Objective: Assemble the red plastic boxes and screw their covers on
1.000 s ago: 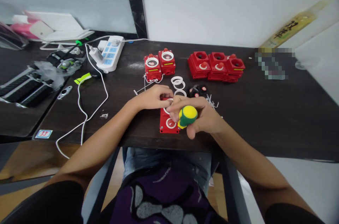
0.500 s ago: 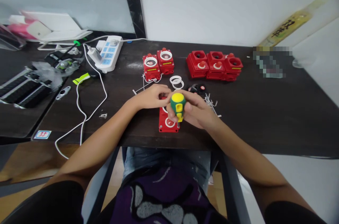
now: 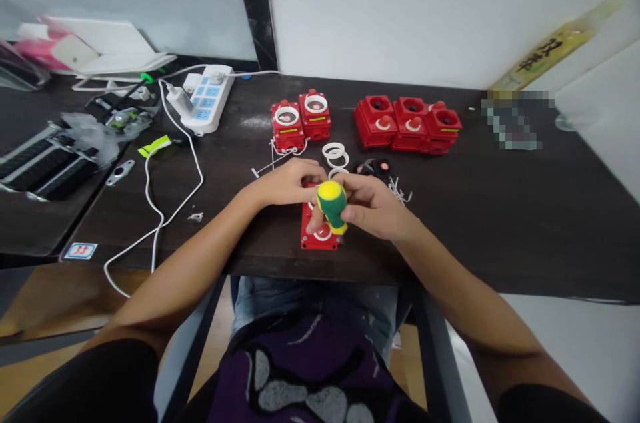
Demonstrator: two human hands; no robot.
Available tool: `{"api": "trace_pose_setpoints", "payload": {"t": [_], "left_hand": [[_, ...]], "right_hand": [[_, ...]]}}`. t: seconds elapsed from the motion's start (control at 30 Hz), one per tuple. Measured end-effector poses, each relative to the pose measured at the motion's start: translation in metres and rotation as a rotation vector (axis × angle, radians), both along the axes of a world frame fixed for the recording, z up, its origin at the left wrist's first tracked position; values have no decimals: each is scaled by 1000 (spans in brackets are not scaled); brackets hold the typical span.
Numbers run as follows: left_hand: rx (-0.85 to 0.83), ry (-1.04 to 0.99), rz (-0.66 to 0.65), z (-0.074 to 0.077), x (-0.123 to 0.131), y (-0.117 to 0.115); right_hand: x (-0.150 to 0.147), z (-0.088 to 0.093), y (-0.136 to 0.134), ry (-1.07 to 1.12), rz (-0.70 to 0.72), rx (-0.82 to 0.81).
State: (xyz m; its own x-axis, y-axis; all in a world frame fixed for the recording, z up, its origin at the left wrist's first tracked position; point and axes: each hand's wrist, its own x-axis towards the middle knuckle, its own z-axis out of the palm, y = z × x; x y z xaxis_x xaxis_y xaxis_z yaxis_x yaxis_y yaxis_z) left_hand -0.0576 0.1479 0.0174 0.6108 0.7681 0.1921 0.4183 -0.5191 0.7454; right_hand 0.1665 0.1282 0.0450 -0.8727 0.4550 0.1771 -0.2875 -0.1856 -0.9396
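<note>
A screwdriver [image 3: 332,203] with a yellow and green handle is held in my right hand [image 3: 375,205], its fingers wrapped round the grip. Under it lies a red box [image 3: 320,241] with a white-ringed round part, near the table's front edge. The handle hides some of the box, and the screwdriver's tip is hardly visible. My left hand [image 3: 291,181] curls over the box's far left end; its fingers are closed, and whatever they grip there is hidden. White rings [image 3: 334,152] lie just beyond both hands.
Two red boxes with white rings [image 3: 301,120] stand behind my hands, a thin white cord beside them. Three more red boxes [image 3: 407,124] stand to their right. Black parts [image 3: 374,168] and white strips [image 3: 399,190] lie nearer. A power strip [image 3: 207,100] with white cable is at left.
The screwdriver handle has turned and tilted in my right hand, which has shifted slightly. Another white ring shows beyond my fingers. My left hand stays at the box.
</note>
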Motion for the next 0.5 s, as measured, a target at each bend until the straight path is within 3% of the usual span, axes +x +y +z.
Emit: {"api": "trace_pose_setpoints", "payload": {"t": [0.23,0.5], "left_hand": [[1,-4,-4,-2,-1,0],[14,-47,11,-8,0,1]], "right_hand": [[-7,-11,-5,80,-86,38],[3,1,-6,29,-414,200]]}}
